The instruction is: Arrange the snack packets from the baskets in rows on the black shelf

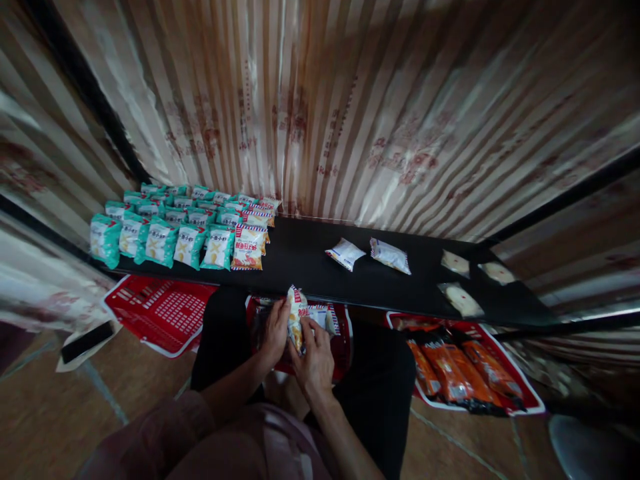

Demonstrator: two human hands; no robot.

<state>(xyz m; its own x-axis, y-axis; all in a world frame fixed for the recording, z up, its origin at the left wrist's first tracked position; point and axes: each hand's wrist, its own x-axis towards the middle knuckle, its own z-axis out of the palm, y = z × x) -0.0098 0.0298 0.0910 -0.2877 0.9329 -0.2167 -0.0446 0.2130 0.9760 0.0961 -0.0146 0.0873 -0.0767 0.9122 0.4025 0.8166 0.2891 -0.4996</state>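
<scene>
Both my hands hold snack packets over a red basket [344, 347] between my knees. My left hand [275, 331] grips the left side of a white and red snack packet [298, 313], its fingers closed round it. My right hand [314, 360] closes on the packet's lower right, just under more packets [320, 316] of the same kind. On the black shelf [310, 263] ahead, rows of teal packets [160, 233] stand at the left, with red-striped packets [249, 247] beside them.
Two white packets [367, 255] lie mid-shelf and three pale packets [463, 283] at the right. An empty red basket [160, 310] sits on the floor at the left. A red tray of orange packets [457, 370] lies at the right. Striped curtains hang behind.
</scene>
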